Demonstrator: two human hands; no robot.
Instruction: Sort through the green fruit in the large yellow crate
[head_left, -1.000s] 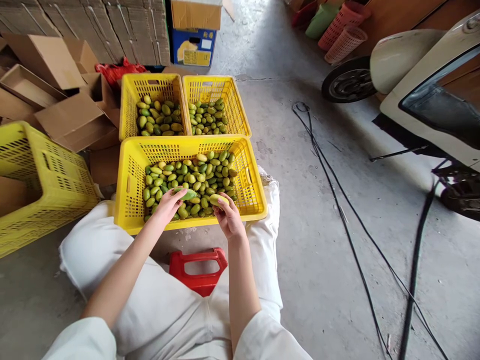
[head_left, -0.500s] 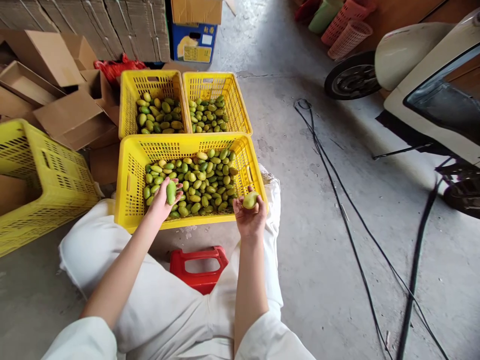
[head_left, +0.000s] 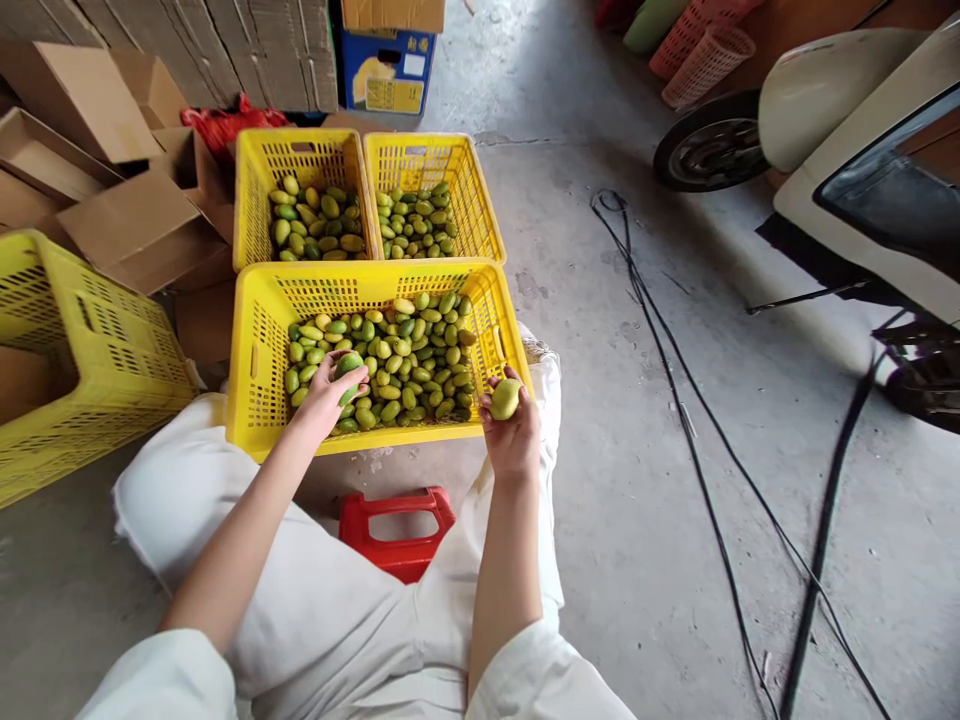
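My left hand (head_left: 322, 395) is closed round a green mango (head_left: 349, 364), palm turned down, over the left part of the large yellow crate (head_left: 420, 437). Inside that crate lies a heap of small green and yellowish mangoes (head_left: 409, 362). At the crate's right front corner, my right hand (head_left: 516, 440) holds a plump yellow-green mango (head_left: 505, 399) in upturned fingers. Behind stand two smaller yellow crates, the left one (head_left: 247, 200) and the right one (head_left: 480, 200), each partly filled with mangoes.
A red plastic stool (head_left: 360, 535) sits between my knees. To the left are another yellow crate (head_left: 124, 355) and a pile of cardboard boxes (head_left: 135, 225). Black cables (head_left: 694, 455) cross the floor on the right, near a white vehicle (head_left: 870, 170).
My left hand has turned from palm up to palm down, its fingers now over the green mango. The right hand has shifted slightly right and tilted its mango more upright.
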